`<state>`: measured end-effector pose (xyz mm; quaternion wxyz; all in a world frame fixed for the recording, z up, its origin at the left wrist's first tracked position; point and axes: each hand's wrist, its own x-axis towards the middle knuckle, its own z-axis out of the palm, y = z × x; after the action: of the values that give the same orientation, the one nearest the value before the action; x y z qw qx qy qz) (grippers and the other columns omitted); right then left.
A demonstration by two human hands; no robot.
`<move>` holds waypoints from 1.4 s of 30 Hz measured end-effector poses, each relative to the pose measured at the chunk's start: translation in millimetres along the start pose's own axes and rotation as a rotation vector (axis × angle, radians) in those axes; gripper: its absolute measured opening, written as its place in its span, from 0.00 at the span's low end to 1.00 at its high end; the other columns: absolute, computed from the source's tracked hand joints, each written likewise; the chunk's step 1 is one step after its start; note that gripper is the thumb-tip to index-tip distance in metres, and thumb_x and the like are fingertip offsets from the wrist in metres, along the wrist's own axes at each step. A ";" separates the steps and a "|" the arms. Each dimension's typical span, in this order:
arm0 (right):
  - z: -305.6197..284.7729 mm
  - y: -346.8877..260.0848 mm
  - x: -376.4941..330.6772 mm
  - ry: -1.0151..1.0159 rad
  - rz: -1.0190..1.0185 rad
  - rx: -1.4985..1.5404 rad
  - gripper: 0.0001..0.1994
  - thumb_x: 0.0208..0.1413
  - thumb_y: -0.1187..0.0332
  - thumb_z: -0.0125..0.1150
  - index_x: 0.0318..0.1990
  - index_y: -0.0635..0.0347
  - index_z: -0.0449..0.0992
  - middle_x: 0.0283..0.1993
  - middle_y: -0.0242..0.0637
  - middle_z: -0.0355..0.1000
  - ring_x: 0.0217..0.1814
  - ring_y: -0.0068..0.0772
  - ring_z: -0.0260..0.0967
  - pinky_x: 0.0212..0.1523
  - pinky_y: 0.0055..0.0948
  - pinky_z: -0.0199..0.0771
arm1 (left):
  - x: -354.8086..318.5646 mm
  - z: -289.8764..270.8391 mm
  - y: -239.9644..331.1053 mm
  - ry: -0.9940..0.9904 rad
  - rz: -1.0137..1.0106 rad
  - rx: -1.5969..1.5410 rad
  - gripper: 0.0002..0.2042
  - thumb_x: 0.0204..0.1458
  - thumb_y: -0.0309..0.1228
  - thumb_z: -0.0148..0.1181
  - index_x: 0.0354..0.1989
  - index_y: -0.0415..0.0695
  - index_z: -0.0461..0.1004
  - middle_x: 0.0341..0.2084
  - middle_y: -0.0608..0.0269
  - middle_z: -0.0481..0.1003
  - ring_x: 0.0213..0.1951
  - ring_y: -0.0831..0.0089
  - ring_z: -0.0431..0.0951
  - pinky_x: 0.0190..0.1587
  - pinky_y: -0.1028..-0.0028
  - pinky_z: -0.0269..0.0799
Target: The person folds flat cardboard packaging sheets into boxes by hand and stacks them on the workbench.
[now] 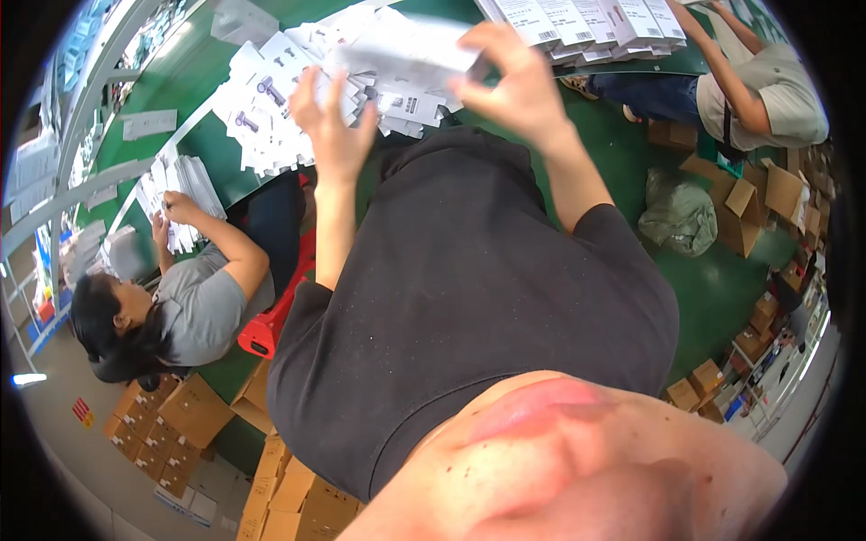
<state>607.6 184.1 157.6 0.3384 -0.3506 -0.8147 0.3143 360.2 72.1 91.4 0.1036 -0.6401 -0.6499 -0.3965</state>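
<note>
right fingers [502, 45] pinch a blurred white box [410, 50]; left fingers [305, 94] spread, near white cartons [290, 108], their tiny print [410, 103] unreadable.

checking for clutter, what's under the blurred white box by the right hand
Below the white box, overlapping printed white cartons, seemingly flattened, show around its edges. Whatever lies directly beneath is covered, and blur hides whether the box touches them.

The right grip [521, 86] holds a blurred white box [410, 47]; the left grip [338, 140] spreads over cartons [263, 126].
</note>
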 end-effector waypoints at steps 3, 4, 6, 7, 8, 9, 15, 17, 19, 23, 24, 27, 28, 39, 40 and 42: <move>-57.5 61.3 13.6 0.445 -0.071 -0.409 0.19 0.49 0.59 0.72 0.49 0.52 0.82 0.51 0.33 0.74 0.49 0.38 0.74 0.48 0.34 0.76 | -18.4 -4.0 -41.8 -0.142 -0.143 0.286 0.39 0.39 0.34 0.77 0.65 0.50 0.69 0.68 0.43 0.58 0.70 0.46 0.56 0.71 0.55 0.49; -71.6 83.0 14.8 0.499 -0.036 -0.537 0.18 0.49 0.60 0.71 0.48 0.52 0.83 0.51 0.33 0.74 0.49 0.38 0.74 0.48 0.34 0.75 | -32.0 -4.7 -60.9 -0.297 -0.218 0.370 0.37 0.40 0.32 0.75 0.65 0.50 0.69 0.70 0.43 0.57 0.71 0.46 0.55 0.71 0.55 0.51; -103.2 129.6 9.5 0.494 -0.005 -0.783 0.17 0.49 0.63 0.72 0.48 0.52 0.83 0.52 0.35 0.74 0.52 0.40 0.72 0.52 0.35 0.73 | -55.4 0.2 -83.1 -0.445 -0.294 0.450 0.36 0.42 0.31 0.74 0.65 0.51 0.70 0.71 0.44 0.56 0.72 0.45 0.55 0.70 0.56 0.53; -110.9 155.1 4.3 0.434 -0.010 -0.896 0.18 0.48 0.66 0.73 0.49 0.54 0.83 0.54 0.38 0.74 0.56 0.42 0.70 0.56 0.36 0.70 | -66.7 1.6 -91.0 -0.484 -0.311 0.381 0.35 0.42 0.30 0.72 0.64 0.50 0.70 0.71 0.45 0.56 0.72 0.46 0.55 0.70 0.57 0.55; -106.0 153.4 4.5 0.437 -0.017 -0.892 0.18 0.48 0.66 0.73 0.49 0.54 0.83 0.54 0.38 0.74 0.56 0.42 0.70 0.56 0.36 0.70 | -76.3 3.0 -98.9 -0.524 -0.325 0.310 0.34 0.43 0.28 0.71 0.64 0.49 0.70 0.71 0.46 0.57 0.72 0.48 0.56 0.70 0.58 0.56; -98.8 142.3 5.6 0.546 -0.012 -0.986 0.16 0.49 0.66 0.72 0.47 0.53 0.84 0.54 0.39 0.73 0.58 0.45 0.69 0.59 0.39 0.69 | -80.9 0.2 -103.4 -0.558 -0.345 0.245 0.33 0.44 0.27 0.70 0.63 0.49 0.71 0.71 0.47 0.57 0.72 0.49 0.57 0.70 0.59 0.58; -32.2 114.0 -2.5 0.670 -0.135 -0.681 0.09 0.50 0.73 0.71 0.41 0.58 0.83 0.56 0.42 0.71 0.61 0.49 0.66 0.65 0.44 0.65 | -85.1 -14.1 -89.9 -0.496 -0.426 0.093 0.27 0.45 0.16 0.57 0.58 0.44 0.73 0.66 0.53 0.67 0.60 0.51 0.74 0.60 0.62 0.72; -0.2 80.8 -4.4 0.636 -0.204 -0.495 0.07 0.48 0.80 0.68 0.36 0.61 0.81 0.55 0.42 0.71 0.58 0.48 0.68 0.61 0.41 0.69 | -66.3 -18.6 -67.6 -0.541 -0.409 0.150 0.22 0.50 0.17 0.51 0.55 0.42 0.73 0.63 0.50 0.69 0.56 0.46 0.76 0.56 0.59 0.73; 28.8 52.7 -8.1 0.521 -0.202 -0.293 0.07 0.48 0.82 0.65 0.35 0.61 0.80 0.53 0.40 0.72 0.58 0.48 0.68 0.60 0.40 0.69 | -58.3 -20.5 -57.5 -0.462 -0.332 0.172 0.20 0.50 0.18 0.52 0.53 0.42 0.74 0.59 0.51 0.73 0.54 0.48 0.78 0.54 0.60 0.74; 78.2 34.7 -19.9 0.201 -0.252 0.012 0.09 0.45 0.78 0.66 0.36 0.58 0.81 0.52 0.37 0.74 0.65 0.50 0.65 0.71 0.49 0.58 | -8.3 -44.2 -16.2 -0.235 -0.200 0.178 0.20 0.48 0.16 0.55 0.52 0.40 0.74 0.52 0.55 0.79 0.50 0.54 0.80 0.53 0.64 0.75; 86.8 33.1 -10.2 0.151 -0.327 -0.019 0.17 0.43 0.74 0.70 0.44 0.57 0.80 0.59 0.41 0.70 0.68 0.53 0.61 0.73 0.53 0.53 | 8.1 -52.6 -2.3 -0.088 -0.148 0.095 0.20 0.49 0.14 0.55 0.52 0.39 0.74 0.50 0.56 0.80 0.49 0.58 0.80 0.52 0.66 0.75; 95.6 10.0 15.4 0.133 -0.377 -0.039 0.32 0.40 0.66 0.76 0.57 0.56 0.74 0.68 0.47 0.60 0.73 0.57 0.55 0.74 0.58 0.47 | 36.6 -70.8 31.8 0.061 -0.151 -0.158 0.20 0.49 0.12 0.55 0.53 0.37 0.74 0.48 0.58 0.80 0.47 0.63 0.80 0.51 0.68 0.74; 94.1 1.5 27.7 0.155 -0.355 -0.021 0.39 0.38 0.64 0.78 0.62 0.55 0.69 0.71 0.49 0.56 0.74 0.58 0.52 0.74 0.60 0.45 | 42.9 -73.7 41.3 0.066 -0.218 -0.323 0.20 0.50 0.12 0.56 0.53 0.37 0.74 0.48 0.58 0.80 0.46 0.64 0.80 0.51 0.68 0.74; 90.4 16.0 45.7 0.002 -0.389 0.047 0.66 0.26 0.55 0.86 0.77 0.45 0.48 0.79 0.57 0.37 0.78 0.66 0.40 0.74 0.66 0.38 | 61.5 -65.2 43.8 -0.306 -0.529 -0.906 0.23 0.51 0.18 0.59 0.58 0.38 0.72 0.45 0.55 0.80 0.40 0.69 0.78 0.43 0.76 0.73; 89.0 17.8 43.2 -0.032 -0.409 0.033 0.66 0.25 0.56 0.86 0.77 0.45 0.48 0.79 0.56 0.37 0.78 0.66 0.41 0.74 0.65 0.39 | 59.9 -67.8 36.9 -0.465 -0.516 -0.794 0.24 0.51 0.19 0.59 0.59 0.39 0.72 0.45 0.55 0.80 0.40 0.69 0.78 0.42 0.77 0.73; 88.3 23.1 36.3 -0.086 -0.403 0.083 0.65 0.25 0.56 0.86 0.77 0.44 0.49 0.79 0.56 0.37 0.78 0.66 0.41 0.74 0.65 0.40 | 63.7 -75.9 24.1 -0.566 -0.540 -0.804 0.25 0.50 0.20 0.59 0.60 0.39 0.71 0.45 0.55 0.79 0.40 0.69 0.77 0.43 0.77 0.72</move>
<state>528.7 201.1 101.7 0.3737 -0.1526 -0.8684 0.2881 343.8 67.5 191.9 -0.4324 -0.5215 -0.5907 -0.4383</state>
